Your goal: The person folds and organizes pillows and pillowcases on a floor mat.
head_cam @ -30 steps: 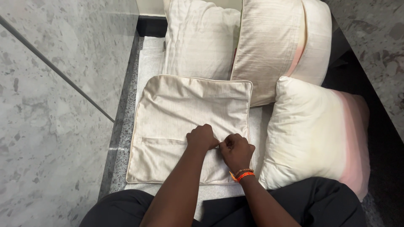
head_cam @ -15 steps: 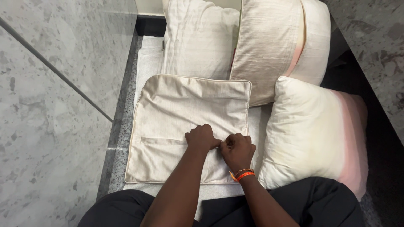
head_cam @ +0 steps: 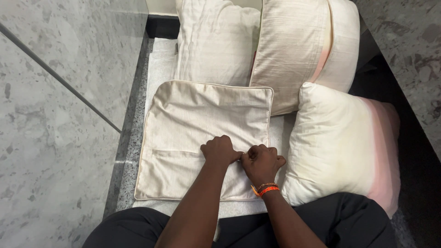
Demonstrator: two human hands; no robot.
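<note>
Cushion cover (head_cam: 202, 124): beige, flat and empty, it lies on the white padded seat (head_cam: 158, 69) directly in front of the person, with one edge toward the knees.
Flap seam: a line runs left to right across the lower part of the cover; both hands sit on this line, right of the middle.
Bare cushion (head_cam: 340, 147): cream with a pink side, it lies just right of the cover and touches the right wrist area.
Covered cushions (head_cam: 289, 50): they stand behind the cover and lean against the back.
Marble wall (head_cam: 55, 115): grey, on the left side.
Left hand (head_cam: 220, 150): closed into a fist and pinching the fabric at the seam.
Right hand (head_cam: 262, 163): also closed on the fabric, touching the left hand; both are equally near.
Wristband (head_cam: 265, 188): orange, on the right wrist.
</note>
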